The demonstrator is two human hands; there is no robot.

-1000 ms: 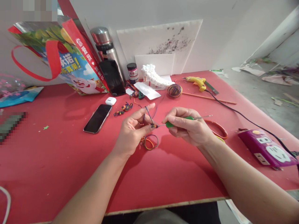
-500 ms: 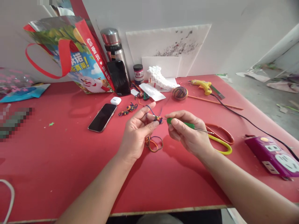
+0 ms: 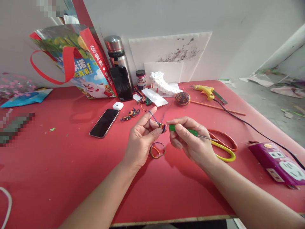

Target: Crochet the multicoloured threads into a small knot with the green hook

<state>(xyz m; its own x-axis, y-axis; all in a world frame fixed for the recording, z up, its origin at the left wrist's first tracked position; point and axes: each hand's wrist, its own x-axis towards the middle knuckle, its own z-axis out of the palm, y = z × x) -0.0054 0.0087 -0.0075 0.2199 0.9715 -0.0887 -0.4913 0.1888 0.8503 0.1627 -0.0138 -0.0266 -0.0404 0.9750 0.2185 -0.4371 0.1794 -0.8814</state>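
My left hand (image 3: 143, 136) pinches a small multicoloured crocheted piece (image 3: 162, 127) between thumb and fingers, with a strand of dark yarn running over the raised index finger. My right hand (image 3: 190, 136) is closed around the green handle of a crochet hook (image 3: 183, 129). The hook's thin front end meets the crocheted piece; its other metal end points right. Below the piece a loop of yarn (image 3: 158, 150) hangs or lies near the red table (image 3: 166, 190). A multicoloured yarn ball (image 3: 182, 99) sits behind my hands.
A phone (image 3: 104, 123), a white earbud case (image 3: 118, 106) and a crocheted strip (image 3: 130, 115) lie left. Scissors with red and yellow handles (image 3: 225, 156), a glue gun (image 3: 205, 92) and a purple power strip (image 3: 277, 162) are right. A bag (image 3: 95, 79) and flask (image 3: 119, 57) stand behind.
The hook and the crocheted piece have shifted slightly against each other, with the hook's front end now further across the piece. The whole view has moved a little.
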